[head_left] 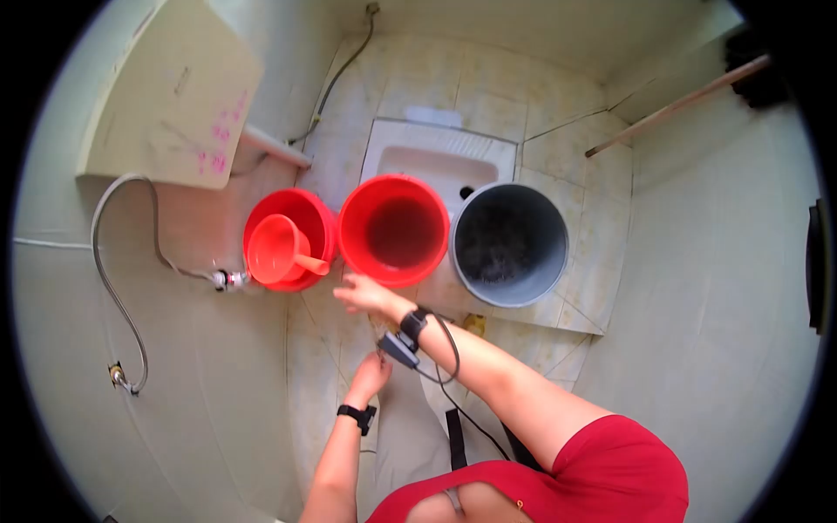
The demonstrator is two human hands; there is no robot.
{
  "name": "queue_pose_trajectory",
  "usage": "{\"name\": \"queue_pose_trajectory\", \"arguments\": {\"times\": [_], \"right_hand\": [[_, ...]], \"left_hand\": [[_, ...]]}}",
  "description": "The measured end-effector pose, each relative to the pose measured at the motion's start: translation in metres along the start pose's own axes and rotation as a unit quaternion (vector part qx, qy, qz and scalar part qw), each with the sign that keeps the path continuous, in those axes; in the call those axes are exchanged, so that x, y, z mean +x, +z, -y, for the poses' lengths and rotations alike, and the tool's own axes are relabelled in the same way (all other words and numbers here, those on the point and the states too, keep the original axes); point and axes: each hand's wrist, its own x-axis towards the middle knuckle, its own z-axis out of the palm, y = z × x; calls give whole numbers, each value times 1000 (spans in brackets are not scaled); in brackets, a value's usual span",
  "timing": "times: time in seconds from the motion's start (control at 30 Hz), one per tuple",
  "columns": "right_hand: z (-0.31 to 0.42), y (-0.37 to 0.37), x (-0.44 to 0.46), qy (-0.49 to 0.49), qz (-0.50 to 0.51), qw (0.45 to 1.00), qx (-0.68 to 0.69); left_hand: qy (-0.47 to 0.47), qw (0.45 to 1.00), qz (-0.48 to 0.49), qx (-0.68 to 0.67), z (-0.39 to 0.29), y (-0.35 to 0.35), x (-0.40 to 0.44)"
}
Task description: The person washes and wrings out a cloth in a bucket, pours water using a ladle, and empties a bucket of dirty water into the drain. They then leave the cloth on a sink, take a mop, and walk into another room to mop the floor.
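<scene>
My right hand [364, 295] is stretched out just below the middle red bucket [346, 253], its fingers pointing left and holding nothing. That bucket has dark liquid in it. A grey-black box [399, 350] with a cable hangs by the black strap on my right wrist. My left hand [373, 373] is beside that box, over my grey trouser leg [405, 418]. Its fingers are curled together, and what they pinch, if anything, is hidden. Left of the middle bucket, a red dipper [277, 248] rests in another red bucket [301, 199].
On the right stands a grey bucket [558, 261] of dark, bubbly liquid. Behind the buckets lies a white squat toilet [436, 144]. Along the left wall runs a hose [96, 227] to a metal fitting [228, 280]. A thin pole [676, 106] slants at the right wall.
</scene>
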Motion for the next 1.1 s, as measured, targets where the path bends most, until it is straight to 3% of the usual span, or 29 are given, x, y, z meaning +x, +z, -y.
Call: {"name": "queue_pose_trajectory", "arguments": {"times": [0.03, 0.07, 0.1, 0.2, 0.37, 0.5, 0.57, 0.67, 0.7, 0.73, 0.77, 0.87, 0.93, 1.1], "right_hand": [[5, -14, -20, -12, 45, 999, -16], [1, -31, -43, -11, 84, 994, 70], [-2, -47, -66, 32, 76, 982, 172], [18, -108, -154, 66, -11, 978, 198], [11, -191, -235, -45, -152, 903, 398], [-3, -231, -262, -157, -177, 811, 536], [-6, -234, -267, -200, -195, 756, 592], [-21, -247, -259, -170, -207, 717, 644], [-29, -252, -252, -171, -199, 712, 652], [-31, -254, -248, -152, -218, 704, 659], [-30, -254, -248, -133, -236, 695, 666], [-22, -251, -239, -111, -282, 690, 657], [-13, -252, -238, -55, -295, 735, 608], [32, -241, -236, -40, -335, 755, 563]], "left_hand": [[3, 999, 10, 31, -9, 4, 2], [36, 999, -8, 19, -24, 4, -3], [45, 999, 2, 4, -48, -3, -7], [133, 989, -18, 65, -84, 0, 6], [255, 951, -19, 173, -181, -15, 31], [369, 912, -31, 178, -261, -29, 41], [368, 919, -15, 141, -294, -35, 42], [369, 927, -9, 66, -320, -33, 56], [396, 910, -3, 118, -310, -24, 79], [326, 943, 9, 66, -329, -29, 73], [319, 945, 16, 64, -324, -22, 92], [288, 953, 37, 92, -326, -18, 115], [281, 954, 59, 85, -329, -17, 127], [254, 956, 114, 89, -316, -10, 133]]}}
